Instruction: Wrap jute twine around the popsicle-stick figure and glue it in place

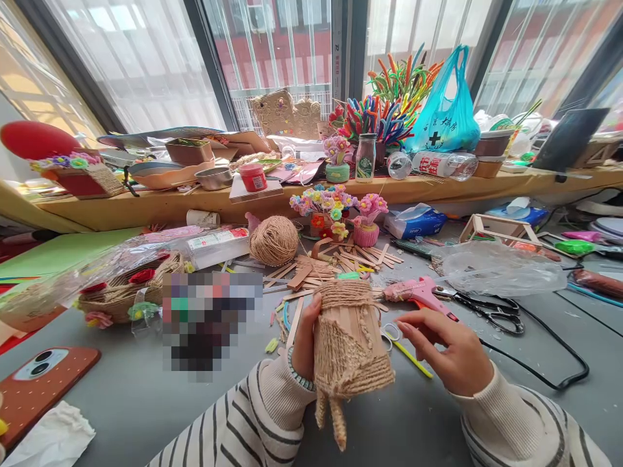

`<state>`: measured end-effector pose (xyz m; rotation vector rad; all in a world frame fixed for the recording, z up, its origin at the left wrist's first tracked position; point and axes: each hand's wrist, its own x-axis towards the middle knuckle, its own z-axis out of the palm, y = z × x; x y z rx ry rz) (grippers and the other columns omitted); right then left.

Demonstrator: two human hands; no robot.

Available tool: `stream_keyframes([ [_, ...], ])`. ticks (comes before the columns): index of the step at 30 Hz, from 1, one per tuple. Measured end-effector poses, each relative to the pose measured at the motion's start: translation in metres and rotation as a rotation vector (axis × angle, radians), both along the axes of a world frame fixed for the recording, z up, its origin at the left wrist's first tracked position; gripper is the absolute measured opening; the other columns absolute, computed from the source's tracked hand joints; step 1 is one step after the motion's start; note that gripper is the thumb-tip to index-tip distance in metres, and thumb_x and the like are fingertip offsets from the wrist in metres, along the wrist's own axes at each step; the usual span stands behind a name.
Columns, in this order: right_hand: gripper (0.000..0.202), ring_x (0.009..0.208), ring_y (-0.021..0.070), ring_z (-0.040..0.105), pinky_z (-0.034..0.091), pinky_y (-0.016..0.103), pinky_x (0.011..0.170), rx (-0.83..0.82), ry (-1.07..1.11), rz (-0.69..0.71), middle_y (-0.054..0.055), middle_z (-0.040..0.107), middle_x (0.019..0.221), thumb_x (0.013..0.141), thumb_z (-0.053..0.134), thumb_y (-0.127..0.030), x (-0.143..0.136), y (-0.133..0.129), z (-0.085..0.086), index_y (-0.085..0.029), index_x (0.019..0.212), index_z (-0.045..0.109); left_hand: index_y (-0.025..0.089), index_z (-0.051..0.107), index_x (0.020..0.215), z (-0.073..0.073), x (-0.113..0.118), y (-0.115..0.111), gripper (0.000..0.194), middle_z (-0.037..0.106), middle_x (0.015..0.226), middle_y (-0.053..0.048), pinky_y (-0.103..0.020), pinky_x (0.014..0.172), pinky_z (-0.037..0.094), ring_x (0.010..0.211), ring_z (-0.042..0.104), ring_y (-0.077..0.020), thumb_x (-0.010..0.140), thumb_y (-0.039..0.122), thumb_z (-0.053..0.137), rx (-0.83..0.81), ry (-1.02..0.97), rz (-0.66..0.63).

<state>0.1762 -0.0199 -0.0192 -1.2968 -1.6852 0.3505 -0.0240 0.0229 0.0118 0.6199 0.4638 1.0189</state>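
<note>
My left hand (306, 337) is wrapped round the left side of a twine-covered craft piece (353, 337). Bare wooden sticks show between its twine bands, and two twine-wrapped legs point down from its lower edge. My right hand (445, 347) is just right of the piece, apart from it, with fingers bent and thumb and forefinger close together; whether a thin strand is between them cannot be made out. Behind my right hand lie a pink glue gun (413, 292) and black-handled scissors (491, 311). Near its fingertips is a yellow stick (413, 360).
A twine ball (274, 240) and scattered wooden sticks (311, 271) lie behind the piece. Left are a phone (48, 383), crumpled tissue (63, 436) and a twine basket (114, 301). A black cable (559, 383) curves at right; a clear plastic bag (501, 267) lies behind.
</note>
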Motion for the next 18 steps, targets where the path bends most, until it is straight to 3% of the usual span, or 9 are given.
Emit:
stream_keyframes([
  [3,0.014,0.051,0.0087,0.056,0.05,0.022,0.049,0.131,-0.001,0.124,0.001,0.066,0.08,0.09,0.057,-0.027,-0.0011,-0.003,0.0096,-0.022,0.101,0.065,0.016,0.073,0.083,-0.0031,0.0055,-0.0035,0.034,0.077,0.092,-0.009,-0.046,0.105,0.043,0.109,0.066,-0.0348,0.069,0.047,0.072,0.04,0.037,-0.022],
  [5,0.017,0.054,0.0083,0.056,0.05,0.021,0.049,0.194,-0.047,0.197,0.001,0.065,0.083,0.089,0.058,-0.021,-0.0023,-0.0044,0.0113,-0.022,0.105,0.061,0.016,0.073,0.089,-0.0061,0.007,-0.0047,0.04,0.076,0.098,-0.01,-0.048,0.108,0.039,0.114,0.063,-0.0356,0.07,0.05,0.07,0.057,0.05,-0.099],
  [8,0.015,0.053,0.0072,0.055,0.05,0.02,0.048,0.237,-0.071,0.223,0.001,0.063,0.083,0.088,0.056,-0.013,-0.0034,-0.004,0.0114,-0.022,0.1,0.058,0.015,0.071,0.101,-0.0086,0.0069,-0.0052,0.049,0.074,0.109,-0.012,-0.049,0.111,0.034,0.122,0.057,-0.0362,0.071,0.054,0.067,0.078,0.054,-0.188],
  [12,0.015,0.059,0.0094,0.06,0.051,0.02,0.048,0.241,-0.105,0.257,0.002,0.062,0.082,0.086,0.054,-0.007,-0.0028,-0.0022,0.0124,-0.021,0.094,0.055,0.015,0.071,0.103,-0.0059,0.0054,-0.0048,0.05,0.073,0.109,-0.012,-0.046,0.113,0.032,0.124,0.055,-0.0355,0.072,0.054,0.067,0.121,0.085,-0.176],
  [18,0.01,0.067,0.0119,0.061,0.052,0.022,0.052,0.21,0.078,0.123,0.005,0.061,0.085,0.089,0.052,-0.013,-0.0098,-0.0098,0.0087,-0.021,0.092,0.057,0.016,0.065,0.118,-0.0028,0.006,-0.0053,0.059,0.071,0.113,-0.012,-0.044,0.112,0.034,0.124,0.055,-0.0345,0.071,0.053,0.068,0.17,0.066,-0.138],
])
